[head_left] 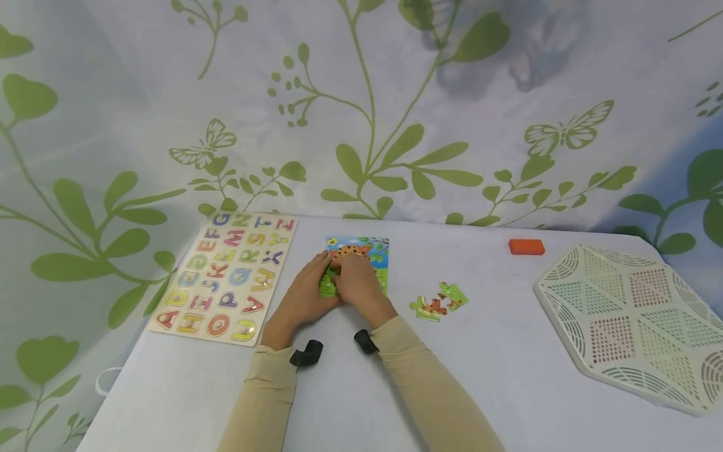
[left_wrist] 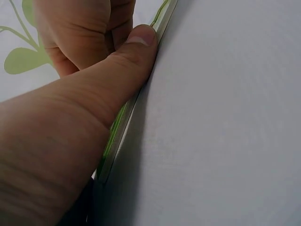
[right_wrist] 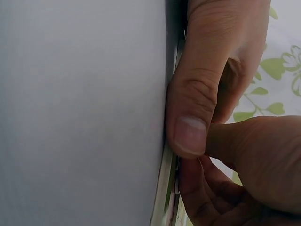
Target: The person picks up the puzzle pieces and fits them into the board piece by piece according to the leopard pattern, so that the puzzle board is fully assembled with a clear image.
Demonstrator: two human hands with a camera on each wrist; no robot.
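A jigsaw puzzle [head_left: 380, 252] with a spotted animal, blue sky and green grass lies flat on the table. My left hand [head_left: 307, 287] holds its lower left corner, the thumb [left_wrist: 134, 49] along the near edge. Over the middle of the puzzle, my right hand [head_left: 359, 284] works close against the left one with bent fingers. Its thumb [right_wrist: 190, 134] points down at the near edge. Whether it pinches a piece is hidden behind the hands. To the right lie loose puzzle pieces [head_left: 432, 308] with orange spotted and green print.
An alphabet board [head_left: 230, 282] with colored letters lies on the left. An orange block [head_left: 526, 247] sits towards the back right. At the far right rests a white patterned lattice panel [head_left: 615, 314]. Behind the table [head_left: 361, 395] hangs a leaf-print cloth [head_left: 407, 113].
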